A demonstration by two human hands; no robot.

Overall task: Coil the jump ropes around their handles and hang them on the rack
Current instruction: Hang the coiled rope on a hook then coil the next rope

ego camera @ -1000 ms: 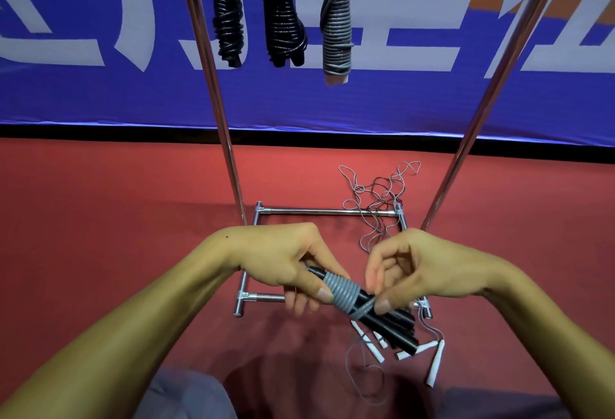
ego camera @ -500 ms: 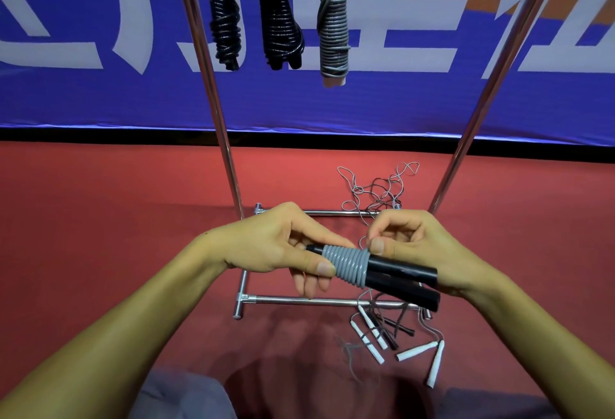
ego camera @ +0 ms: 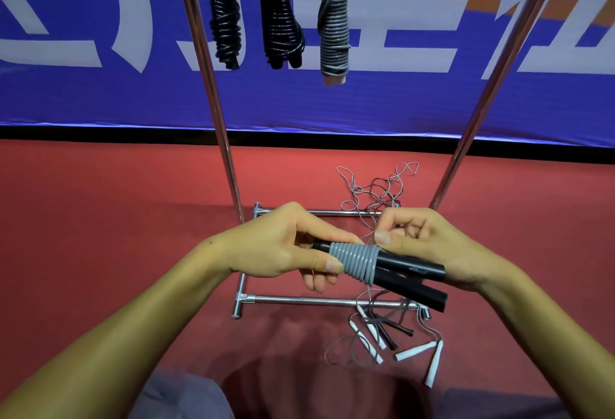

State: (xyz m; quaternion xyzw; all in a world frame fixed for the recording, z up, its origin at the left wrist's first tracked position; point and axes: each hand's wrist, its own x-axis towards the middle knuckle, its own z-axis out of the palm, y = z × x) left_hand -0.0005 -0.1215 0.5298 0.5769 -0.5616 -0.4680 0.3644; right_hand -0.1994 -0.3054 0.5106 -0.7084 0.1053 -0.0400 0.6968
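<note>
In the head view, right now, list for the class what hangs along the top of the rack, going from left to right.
Slim black coiled rope → bulkier black coiled rope → grey coiled rope with white handle ends. All three hang between the rack's left pole and right pole.

Glossy metal rack — 2 smooth black plastic handles, matt red floor.

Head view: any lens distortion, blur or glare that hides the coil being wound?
Head view: wide-angle bending splays the rack poles outward; hands and the grey coil on the black handles are sharp; mild glare streaks on the poles only; soft shadow on the red floor at the bottom edge.
</note>
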